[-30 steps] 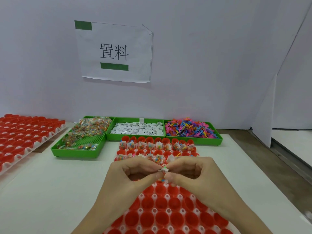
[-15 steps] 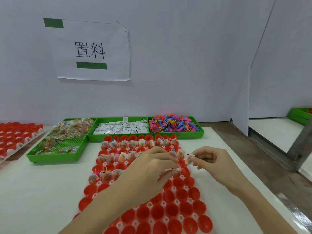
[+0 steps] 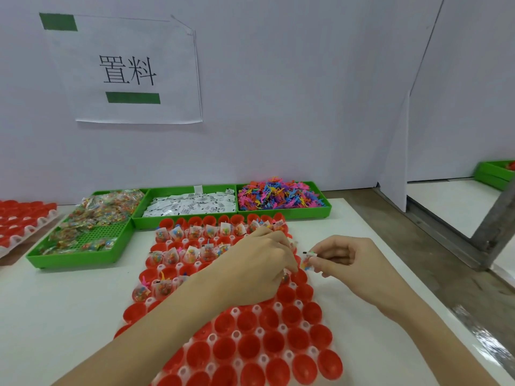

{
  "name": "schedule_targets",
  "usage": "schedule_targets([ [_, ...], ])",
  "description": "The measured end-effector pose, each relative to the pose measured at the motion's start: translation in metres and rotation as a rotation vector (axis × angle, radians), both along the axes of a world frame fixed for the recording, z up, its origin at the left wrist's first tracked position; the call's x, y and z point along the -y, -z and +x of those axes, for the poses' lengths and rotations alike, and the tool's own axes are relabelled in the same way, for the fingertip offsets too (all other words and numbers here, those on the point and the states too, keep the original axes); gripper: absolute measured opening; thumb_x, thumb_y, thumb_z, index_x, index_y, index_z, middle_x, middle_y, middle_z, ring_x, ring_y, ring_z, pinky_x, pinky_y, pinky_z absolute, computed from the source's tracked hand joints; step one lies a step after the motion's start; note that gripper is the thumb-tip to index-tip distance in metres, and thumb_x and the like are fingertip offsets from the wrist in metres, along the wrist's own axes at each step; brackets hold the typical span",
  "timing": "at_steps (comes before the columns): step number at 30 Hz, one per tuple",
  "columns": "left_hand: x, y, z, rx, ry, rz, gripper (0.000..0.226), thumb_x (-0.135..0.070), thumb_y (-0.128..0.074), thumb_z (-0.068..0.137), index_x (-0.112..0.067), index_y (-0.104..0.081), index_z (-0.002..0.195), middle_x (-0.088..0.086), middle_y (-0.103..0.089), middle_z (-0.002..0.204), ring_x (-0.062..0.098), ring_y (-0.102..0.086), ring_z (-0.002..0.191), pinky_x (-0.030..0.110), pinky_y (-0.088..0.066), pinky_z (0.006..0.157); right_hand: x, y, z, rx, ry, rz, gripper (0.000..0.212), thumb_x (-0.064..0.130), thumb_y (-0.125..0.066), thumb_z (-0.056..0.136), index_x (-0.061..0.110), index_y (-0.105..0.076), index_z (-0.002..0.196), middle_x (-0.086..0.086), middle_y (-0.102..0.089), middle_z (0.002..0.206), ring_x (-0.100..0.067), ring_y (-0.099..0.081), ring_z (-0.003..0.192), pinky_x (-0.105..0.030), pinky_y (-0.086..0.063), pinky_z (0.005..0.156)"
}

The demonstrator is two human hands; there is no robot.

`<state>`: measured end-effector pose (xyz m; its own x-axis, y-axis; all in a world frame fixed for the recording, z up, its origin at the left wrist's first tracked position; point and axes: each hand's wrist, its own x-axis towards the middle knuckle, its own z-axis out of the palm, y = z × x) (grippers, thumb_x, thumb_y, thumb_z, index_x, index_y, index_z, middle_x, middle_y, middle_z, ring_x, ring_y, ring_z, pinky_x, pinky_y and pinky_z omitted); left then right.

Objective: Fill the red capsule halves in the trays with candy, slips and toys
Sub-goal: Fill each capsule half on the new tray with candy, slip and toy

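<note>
A white tray of red capsule halves [image 3: 250, 324] lies in front of me. Its far rows hold candy packets, slips and toys; the near rows are bare. My left hand [image 3: 259, 266] is curled over the right end of the third row. Its thumb and fingers pinch a small candy packet [image 3: 284, 277] at a capsule half. My right hand [image 3: 345, 260] hovers just off the tray's right edge, pinching a bundle of a candy packet and a slip [image 3: 307, 260].
Three green bins stand behind the tray: candy packets [image 3: 92, 227], white slips [image 3: 192, 204] and coloured toys [image 3: 278, 195]. Another tray of red halves [image 3: 22, 221] sits at the far left. The table edge runs down the right. More green bins [image 3: 496, 172] stand far right.
My hands were joined over one bundle and have parted. The left went down to the tray, and the right moved off to the right with a bundle. My view turned right.
</note>
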<state>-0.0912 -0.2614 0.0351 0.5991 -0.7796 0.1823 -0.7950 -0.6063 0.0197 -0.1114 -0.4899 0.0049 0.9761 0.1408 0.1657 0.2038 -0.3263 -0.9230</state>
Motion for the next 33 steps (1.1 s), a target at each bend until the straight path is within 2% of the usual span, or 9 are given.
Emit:
schedule_targets([
  [9, 0.000, 0.000, 0.007, -0.344, -0.130, -0.229, 0.041, -0.002, -0.049, 0.094, -0.023, -0.078, 0.113, -0.013, -0.073, 0.118, 0.004, -0.049, 0.119, 0.023, -0.034, 0.112, 0.000, -0.001, -0.003, -0.041, -0.027, -0.027, 0.010, 0.021, -0.081, 0.086, 0.031, -0.078, 0.085, -0.003, -0.079, 0.085, -0.019, -0.076, 0.081, -0.024, -0.059, 0.072],
  [11, 0.000, -0.005, 0.009, -0.424, -0.146, -0.253, 0.038, -0.003, -0.051, 0.092, -0.022, -0.080, 0.109, -0.007, -0.076, 0.112, 0.016, -0.062, 0.110, 0.030, -0.041, 0.112, -0.001, -0.002, -0.004, -0.043, -0.040, -0.041, 0.010, 0.021, -0.081, 0.086, 0.030, -0.078, 0.085, -0.002, -0.079, 0.084, -0.019, -0.075, 0.080, -0.024, -0.060, 0.072],
  [13, 0.000, -0.010, 0.012, -0.465, -0.165, -0.305, 0.030, -0.010, -0.057, 0.093, -0.023, -0.081, 0.106, -0.002, -0.078, 0.107, 0.028, -0.069, 0.102, 0.038, -0.051, 0.102, -0.003, -0.002, -0.005, -0.033, -0.045, -0.055, 0.010, 0.020, -0.081, 0.085, 0.030, -0.078, 0.086, -0.002, -0.079, 0.084, -0.018, -0.075, 0.080, -0.025, -0.060, 0.073],
  [17, 0.001, -0.014, 0.012, -0.418, -0.107, -0.386, 0.014, -0.019, -0.075, 0.091, -0.017, -0.081, 0.103, -0.008, -0.078, 0.100, 0.003, -0.070, 0.094, 0.016, -0.052, 0.090, -0.007, 0.001, -0.004, -0.019, -0.030, -0.104, 0.008, 0.020, -0.081, 0.085, 0.027, -0.078, 0.087, 0.001, -0.079, 0.085, -0.015, -0.075, 0.080, -0.025, -0.060, 0.074],
  [21, 0.008, -0.009, 0.008, -0.330, -0.080, -0.359, 0.013, -0.017, -0.079, 0.088, -0.011, -0.079, 0.100, -0.003, -0.079, 0.091, 0.000, -0.069, 0.079, 0.011, -0.050, 0.086, -0.011, 0.003, -0.005, -0.014, -0.015, -0.119, 0.009, 0.019, -0.082, 0.084, 0.027, -0.079, 0.088, 0.003, -0.079, 0.084, -0.014, -0.075, 0.078, -0.022, -0.058, 0.073],
  [24, 0.011, -0.008, 0.007, -0.292, -0.095, -0.354, 0.010, -0.017, -0.080, 0.087, -0.011, -0.079, 0.095, -0.003, -0.079, 0.087, -0.005, -0.059, 0.067, -0.001, -0.037, 0.081, -0.013, 0.005, -0.005, 0.008, 0.008, -0.140, 0.008, 0.020, -0.083, 0.083, 0.026, -0.079, 0.088, 0.003, -0.078, 0.083, -0.016, -0.074, 0.076, -0.026, -0.060, 0.074],
  [26, 0.012, -0.009, 0.005, -0.255, -0.096, -0.346, 0.008, -0.017, -0.080, 0.087, -0.012, -0.079, 0.093, -0.003, -0.079, 0.085, -0.003, -0.055, 0.068, -0.005, -0.028, 0.079, -0.015, 0.006, -0.005, 0.031, 0.027, -0.162, 0.010, 0.018, -0.083, 0.083, 0.027, -0.079, 0.086, 0.005, -0.077, 0.082, -0.016, -0.073, 0.075, -0.028, -0.060, 0.073],
  [29, 0.015, -0.009, 0.003, -0.191, -0.089, -0.320, 0.007, -0.016, -0.077, 0.088, -0.014, -0.079, 0.094, -0.005, -0.077, 0.087, 0.008, -0.053, 0.084, -0.001, -0.026, 0.078, -0.017, 0.006, -0.005, 0.057, 0.049, -0.202, 0.013, 0.018, -0.084, 0.082, 0.029, -0.078, 0.084, 0.007, -0.077, 0.081, -0.011, -0.072, 0.076, -0.028, -0.059, 0.072],
  [33, 0.019, -0.008, 0.001, -0.133, -0.096, -0.250, 0.006, -0.018, -0.074, 0.089, -0.018, -0.078, 0.093, -0.008, -0.075, 0.088, 0.010, -0.043, 0.091, 0.020, -0.027, 0.076, -0.017, 0.005, -0.006, 0.065, 0.057, -0.245, 0.014, 0.020, -0.088, 0.076, 0.028, -0.077, 0.076, 0.008, -0.076, 0.076, -0.009, -0.071, 0.072, -0.024, -0.057, 0.070],
])
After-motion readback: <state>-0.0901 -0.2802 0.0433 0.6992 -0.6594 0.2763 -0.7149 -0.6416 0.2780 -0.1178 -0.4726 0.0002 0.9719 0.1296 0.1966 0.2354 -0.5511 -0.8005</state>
